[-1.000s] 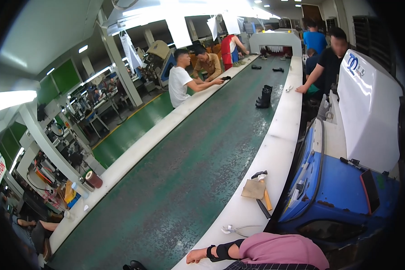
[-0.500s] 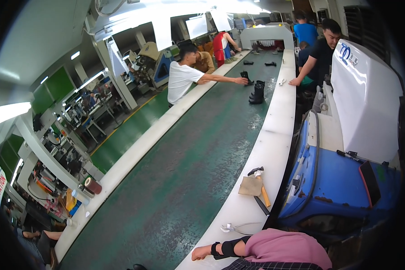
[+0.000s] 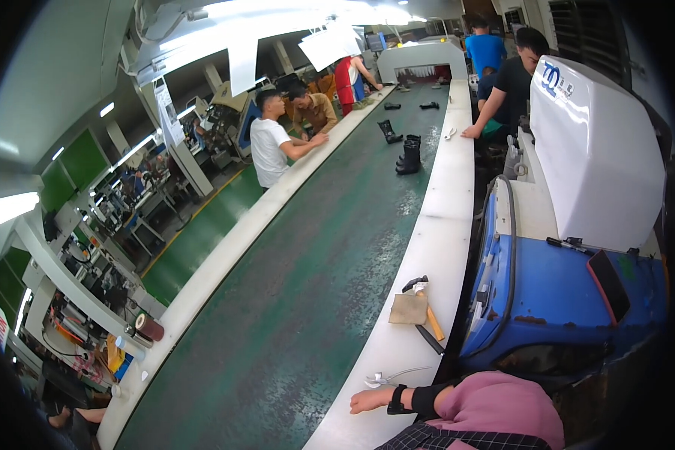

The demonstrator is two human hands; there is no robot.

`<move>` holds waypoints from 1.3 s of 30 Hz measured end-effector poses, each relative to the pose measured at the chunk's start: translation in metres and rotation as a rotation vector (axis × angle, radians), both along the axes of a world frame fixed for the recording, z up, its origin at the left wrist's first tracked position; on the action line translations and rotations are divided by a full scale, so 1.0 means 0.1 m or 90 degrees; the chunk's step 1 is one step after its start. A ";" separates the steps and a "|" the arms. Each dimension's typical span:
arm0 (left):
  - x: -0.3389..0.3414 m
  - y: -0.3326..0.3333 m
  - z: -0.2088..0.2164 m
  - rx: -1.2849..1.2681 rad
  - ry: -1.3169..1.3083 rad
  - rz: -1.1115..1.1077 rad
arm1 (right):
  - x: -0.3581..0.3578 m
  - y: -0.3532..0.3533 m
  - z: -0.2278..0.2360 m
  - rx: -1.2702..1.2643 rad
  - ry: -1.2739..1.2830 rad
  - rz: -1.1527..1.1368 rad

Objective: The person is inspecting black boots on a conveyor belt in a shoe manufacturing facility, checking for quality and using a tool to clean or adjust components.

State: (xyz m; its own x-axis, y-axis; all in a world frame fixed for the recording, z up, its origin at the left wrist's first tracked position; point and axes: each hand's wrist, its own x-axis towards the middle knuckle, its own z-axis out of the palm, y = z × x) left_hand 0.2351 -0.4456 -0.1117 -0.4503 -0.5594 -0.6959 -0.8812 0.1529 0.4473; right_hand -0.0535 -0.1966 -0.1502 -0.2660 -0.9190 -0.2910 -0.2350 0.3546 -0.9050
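My right hand (image 3: 370, 400) lies with its fingers curled in on the white ledge (image 3: 356, 427) along the near side of the conveyor. A dark band circles the wrist and a black sleeve covers the forearm below the pink shirt. No object shows in its fingers. Right beside its knuckles are metal pliers (image 3: 376, 381) with thin handles, partly hidden by the arm. Further along the ledge, a hammer (image 3: 434, 322) with a wooden handle is partly covered by a tan square pad (image 3: 409, 308). A black-handled tool (image 3: 430, 340) pokes out from under the pad. My left hand is out of view.
Black boots (image 3: 408, 155) stand on the green conveyor belt (image 3: 277, 315) far ahead. A blue machine (image 3: 555, 292) with a white hood borders the ledge on the right. Co-workers stand on both sides; one in a white shirt (image 3: 268, 146) leans on the far ledge.
My right hand has moved up the ledge, closer to the pliers. The co-worker in white has let go of a black boot on the belt and drawn the arm back. My view has shifted slightly.
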 end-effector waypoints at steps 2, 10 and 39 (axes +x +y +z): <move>-0.05 -0.04 -0.16 -0.005 0.005 0.014 | -0.08 0.11 -0.01 0.045 0.132 0.044; -0.14 0.17 -0.21 -0.010 0.025 0.004 | 0.07 0.30 0.13 0.144 0.156 0.094; -0.39 0.20 -0.13 -0.172 -0.070 -0.187 | -0.04 0.34 0.13 0.150 0.125 0.114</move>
